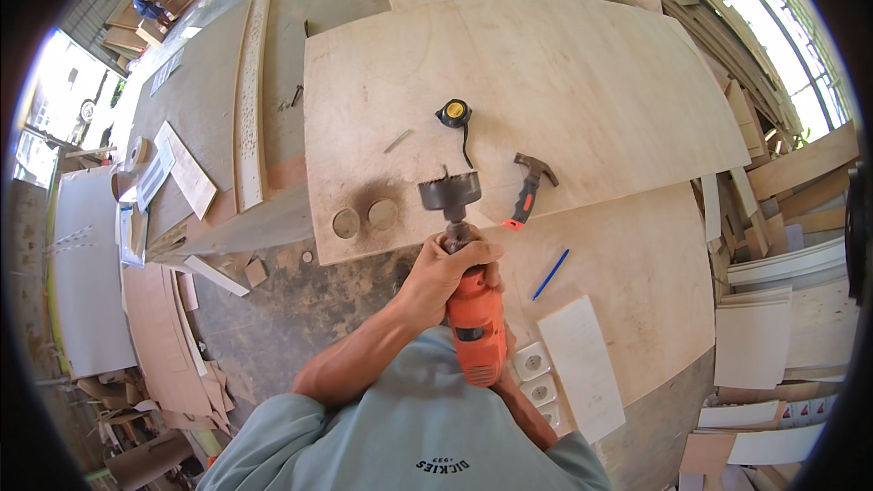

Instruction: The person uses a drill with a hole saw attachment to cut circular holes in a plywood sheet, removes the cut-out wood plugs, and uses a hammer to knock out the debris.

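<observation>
An orange power drill (476,332) is held in front of my chest, its front end pointing away from me. A dark, toothed hole saw (450,191) is fitted in its chuck, over the near edge of a large plywood sheet (546,82). My left hand (447,271) is closed around the drill's front, thumb across the top. My right hand (509,343) is at the drill's rear underside, closed on it, with most fingers hidden by the body. Two round cuts (383,214) ringed by brown dust mark the sheet, left of the hole saw.
On the sheet lie a tape measure (454,113), a claw hammer (529,191) and a thin metal piece (397,141). Nearer are a blue pen (551,275), a white board (582,368) and socket plates (532,361). Stacked boards (755,336) stand right; a person (150,7) is far left.
</observation>
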Available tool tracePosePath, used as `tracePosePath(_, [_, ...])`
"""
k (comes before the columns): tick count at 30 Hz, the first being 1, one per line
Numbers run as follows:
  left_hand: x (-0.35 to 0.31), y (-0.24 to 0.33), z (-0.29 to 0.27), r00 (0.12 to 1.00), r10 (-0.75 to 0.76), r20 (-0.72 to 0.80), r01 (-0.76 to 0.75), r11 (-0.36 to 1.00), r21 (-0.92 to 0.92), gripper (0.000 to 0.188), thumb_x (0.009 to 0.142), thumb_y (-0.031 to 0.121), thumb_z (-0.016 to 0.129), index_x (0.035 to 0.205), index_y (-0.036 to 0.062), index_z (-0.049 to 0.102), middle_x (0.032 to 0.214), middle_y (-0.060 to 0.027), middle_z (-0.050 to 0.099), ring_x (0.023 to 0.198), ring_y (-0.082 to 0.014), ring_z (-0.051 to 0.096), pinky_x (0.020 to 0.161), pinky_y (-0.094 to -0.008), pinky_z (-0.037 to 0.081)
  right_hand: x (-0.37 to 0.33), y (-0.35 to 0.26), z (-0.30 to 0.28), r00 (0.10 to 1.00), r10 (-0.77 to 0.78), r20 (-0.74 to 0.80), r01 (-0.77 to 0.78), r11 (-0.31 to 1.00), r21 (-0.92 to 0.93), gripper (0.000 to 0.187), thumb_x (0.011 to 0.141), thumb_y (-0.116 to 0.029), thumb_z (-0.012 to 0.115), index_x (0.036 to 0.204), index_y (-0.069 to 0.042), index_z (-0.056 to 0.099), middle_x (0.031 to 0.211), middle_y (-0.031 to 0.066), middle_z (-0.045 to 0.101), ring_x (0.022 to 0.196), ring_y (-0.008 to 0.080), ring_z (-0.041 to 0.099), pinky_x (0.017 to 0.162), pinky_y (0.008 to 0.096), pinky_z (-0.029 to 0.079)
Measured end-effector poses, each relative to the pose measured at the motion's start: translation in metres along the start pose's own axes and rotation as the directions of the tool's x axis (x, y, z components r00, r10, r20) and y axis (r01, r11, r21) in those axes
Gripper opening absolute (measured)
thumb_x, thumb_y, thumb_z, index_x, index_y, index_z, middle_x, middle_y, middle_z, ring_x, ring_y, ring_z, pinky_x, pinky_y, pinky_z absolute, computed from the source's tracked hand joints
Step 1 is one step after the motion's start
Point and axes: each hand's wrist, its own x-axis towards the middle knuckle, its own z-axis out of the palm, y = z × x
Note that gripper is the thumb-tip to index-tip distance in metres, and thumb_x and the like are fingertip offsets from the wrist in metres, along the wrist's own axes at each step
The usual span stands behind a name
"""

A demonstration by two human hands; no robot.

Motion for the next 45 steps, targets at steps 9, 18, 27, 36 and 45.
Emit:
tracePosePath(9, [0.004, 0.001, -0.003, 0.988, -0.142, 0.06, 0.14, 0.989, 0.038, 0.028, 0.086, 0.009, 0.072, 0.068, 0.0077, 0.051, 0.059, -0.0063, 0.058, 0.058, -0.0196, 0.063, 0.058, -0.0369, 0.053, 0.008, -0.015, -0.001, 0.986, -0.162, -0.05, 0.162, 0.987, -0.011, 0.04, 0.078, -0.012, 0.073, 0.11, 0.006, 0.058, 0.1, 0.0197, 0.062, 0.083, 0.0365, 0.061, 0.074, 0.0417, 0.051])
tracePosePath(18, [-0.009, 0.0, -0.015, 0.997, -0.06, -0.055, 0.064, 0.995, 0.076, 0.027, 0.088, 0.01, 0.069, 0.066, 0.007, 0.054, 0.059, -0.005, 0.057, 0.057, -0.0184, 0.061, 0.059, -0.0358, 0.052, 0.013, -0.048, -0.004, 0.971, -0.239, 0.025, 0.24, 0.961, -0.134, 0.045, 0.083, -0.012, 0.07, 0.121, 0.006, 0.054, 0.105, 0.0189, 0.064, 0.092, 0.0345, 0.064, 0.079, 0.0414, 0.052])
tracePosePath(27, [-0.004, 0.016, -0.019, 0.983, -0.116, 0.141, 0.156, 0.934, -0.322, 0.023, 0.093, 0.018, 0.064, 0.11, 0.0022, 0.059, 0.106, -0.0145, 0.067, 0.105, -0.0264, 0.064, 0.092, -0.0423, 0.051, 0.017, -0.116, -0.044, 0.983, -0.135, -0.124, 0.082, 0.928, -0.363, 0.077, 0.081, -0.027, 0.078, 0.141, 0.005, 0.042, 0.133, 0.0216, 0.052, 0.112, 0.0302, 0.06, 0.096, 0.0405, 0.05])
tracePosePath(36, [0.03, -0.04, -0.06, 0.895, -0.245, 0.374, 0.373, 0.87, -0.322, 0.042, 0.101, 0.035, 0.056, 0.127, 0.0019, 0.055, 0.128, -0.0128, 0.06, 0.123, -0.0208, 0.054, 0.109, -0.0378, 0.038, 0.02, -0.148, -0.059, 0.945, 0.281, -0.17, -0.295, 0.954, -0.063, 0.095, 0.071, -0.018, 0.084, 0.144, 0.007, 0.028, 0.124, 0.0209, 0.053, 0.1, 0.0298, 0.064, 0.083, 0.0367, 0.056])
tracePosePath(45, [0.028, -0.074, -0.091, 0.863, -0.335, 0.378, 0.487, 0.751, -0.446, 0.046, 0.099, 0.037, 0.061, 0.128, 0.0018, 0.057, 0.129, -0.008, 0.061, 0.121, -0.015, 0.055, 0.108, -0.035, 0.04, 0.031, -0.176, -0.018, 0.809, 0.508, -0.295, -0.551, 0.831, -0.08, 0.092, 0.065, -0.038, 0.088, 0.126, 0.01, 0.038, 0.099, 0.0167, 0.063, 0.075, 0.0244, 0.069, 0.066, 0.0352, 0.058])
